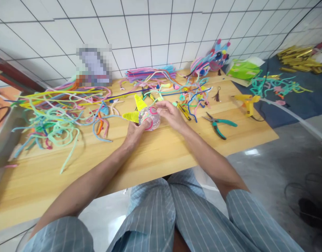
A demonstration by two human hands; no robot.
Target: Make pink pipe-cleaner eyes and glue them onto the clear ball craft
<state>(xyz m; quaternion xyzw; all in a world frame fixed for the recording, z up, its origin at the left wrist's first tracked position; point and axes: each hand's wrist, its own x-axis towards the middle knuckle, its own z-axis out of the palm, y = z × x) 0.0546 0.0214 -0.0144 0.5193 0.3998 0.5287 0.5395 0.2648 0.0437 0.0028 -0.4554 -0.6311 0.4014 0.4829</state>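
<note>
A clear decorated ball (156, 122) sits in my left hand (137, 133), low over the middle of the table, with the thumb across its front. Pink pipe-cleaner rings lie on the ball's surface. From its left side stick out two pointed ears (131, 116) wound from bright yellow pipe cleaner. On the ball's upper right, my right hand (169, 113) has its fingers closed against it by a pink ring (152, 110); whether they also pinch a small piece is hidden. Behind the hands, a pale green pipe cleaner (161, 95) curls near the ball.
Loose pipe cleaners (58, 131) tangle across the left side. Pliers (220, 123) with teal handles, a yellow cutter knife (184, 111) and a yellow glue gun (248, 104) lie to the right. A pipe-cleaner bundle (150, 72) and a finished-looking figure (217, 59) stand by the tiled wall.
</note>
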